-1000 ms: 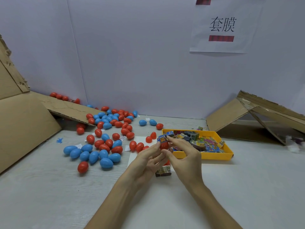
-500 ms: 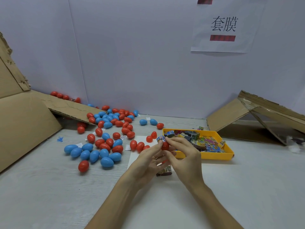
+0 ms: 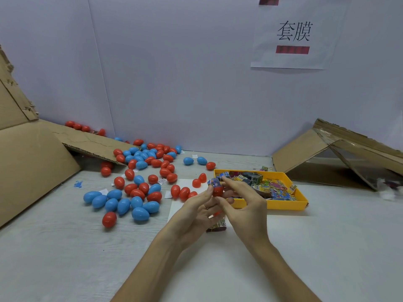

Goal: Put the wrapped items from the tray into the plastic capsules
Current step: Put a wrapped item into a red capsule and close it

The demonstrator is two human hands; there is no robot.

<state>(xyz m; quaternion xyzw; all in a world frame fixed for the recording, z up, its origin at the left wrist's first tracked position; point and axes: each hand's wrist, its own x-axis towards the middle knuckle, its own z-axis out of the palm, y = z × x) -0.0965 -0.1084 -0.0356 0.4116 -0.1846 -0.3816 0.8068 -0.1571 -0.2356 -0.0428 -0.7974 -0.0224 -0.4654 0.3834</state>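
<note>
My left hand [image 3: 194, 211] pinches a red capsule half [image 3: 217, 191] just left of the yellow tray [image 3: 283, 205]. A blue-printed wrapped item [image 3: 214, 182] sticks out of the top of that half, and my right hand [image 3: 244, 201] pinches it from above with index finger and thumb. A second red piece [image 3: 217, 213] shows between my left fingers. The tray holds several colourful wrapped items [image 3: 270, 188]. One more wrapped item [image 3: 217, 226] lies on the table under my hands, partly hidden.
Several red and blue egg capsules [image 3: 135, 192] lie scattered across the table's left and middle. Cardboard sheets lean at the left [image 3: 32, 162] and at the right [image 3: 340, 153]. A white paper sheet [image 3: 176, 205] lies under my hands. A paper sign [image 3: 293, 33] hangs on the wall.
The hands have stayed in place by the tray. The right fingers shifted slightly on the wrapped item on top of the red half.
</note>
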